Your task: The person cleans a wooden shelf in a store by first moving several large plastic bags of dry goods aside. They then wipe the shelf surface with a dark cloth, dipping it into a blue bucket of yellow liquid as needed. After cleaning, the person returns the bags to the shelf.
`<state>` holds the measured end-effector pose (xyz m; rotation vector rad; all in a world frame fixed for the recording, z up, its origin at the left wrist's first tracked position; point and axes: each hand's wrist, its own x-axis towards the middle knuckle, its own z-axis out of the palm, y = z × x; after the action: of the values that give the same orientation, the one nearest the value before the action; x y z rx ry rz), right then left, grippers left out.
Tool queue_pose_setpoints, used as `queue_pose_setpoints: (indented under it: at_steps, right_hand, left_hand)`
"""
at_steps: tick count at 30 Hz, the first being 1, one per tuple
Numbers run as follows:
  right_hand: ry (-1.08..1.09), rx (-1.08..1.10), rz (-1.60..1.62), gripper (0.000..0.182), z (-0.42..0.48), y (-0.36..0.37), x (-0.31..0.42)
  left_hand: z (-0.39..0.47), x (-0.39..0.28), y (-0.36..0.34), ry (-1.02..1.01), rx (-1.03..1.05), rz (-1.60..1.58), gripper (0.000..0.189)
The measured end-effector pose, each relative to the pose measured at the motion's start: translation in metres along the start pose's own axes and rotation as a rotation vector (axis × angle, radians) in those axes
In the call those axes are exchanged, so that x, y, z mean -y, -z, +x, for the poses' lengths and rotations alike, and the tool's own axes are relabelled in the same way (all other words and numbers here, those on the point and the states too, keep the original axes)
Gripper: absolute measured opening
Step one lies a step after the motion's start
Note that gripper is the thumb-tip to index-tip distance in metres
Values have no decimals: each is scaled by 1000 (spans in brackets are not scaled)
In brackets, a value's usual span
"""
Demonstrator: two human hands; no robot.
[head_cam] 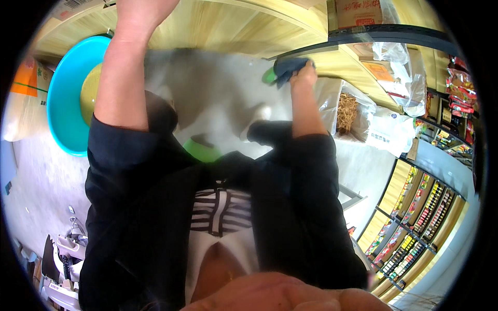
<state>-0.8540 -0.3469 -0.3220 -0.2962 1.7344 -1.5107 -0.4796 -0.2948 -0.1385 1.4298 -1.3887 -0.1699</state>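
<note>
My right hand grips a dark blue cloth in front of the low wooden shelf on the right. A bright green object shows partly behind the cloth; its kind is unclear. My left arm reaches forward to the wooden shelf board, and the top picture edge cuts off most of my left hand. Its fingers are hidden. Beside my left forearm stands a turquoise plastic basin with murky yellowish contents. Part of a green surface shows between my legs.
Right of my right hand, a plastic-lined box holds dried brown strips, next to a white plastic bag. Cartons sit on the right shelf. Stocked display racks stand farther right. A carton is left of the basin.
</note>
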Motion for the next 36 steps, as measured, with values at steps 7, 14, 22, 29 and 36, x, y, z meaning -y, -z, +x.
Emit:
queue_pose_setpoints:
  at_steps: [7, 14, 22, 29, 36]
  right_hand:
    - [602, 253, 80, 32, -19, -70, 16]
    - [1017, 515, -367, 32, -90, -116, -51]
    - [1022, 887, -502, 26, -131, -140, -49]
    - [717, 563, -170, 19, -49, -82, -56]
    - [351, 122, 246, 33, 32, -55, -34]
  left_hand:
    - [1, -5, -15, 16, 38, -112, 9]
    - [2, -26, -33, 32, 128, -28, 10]
    - [-2, -23, -59, -31, 99, -28, 11]
    - [-5, -39, -63, 13, 174, -44, 9]
    - [12, -28, -55, 172, 274, -72, 10]
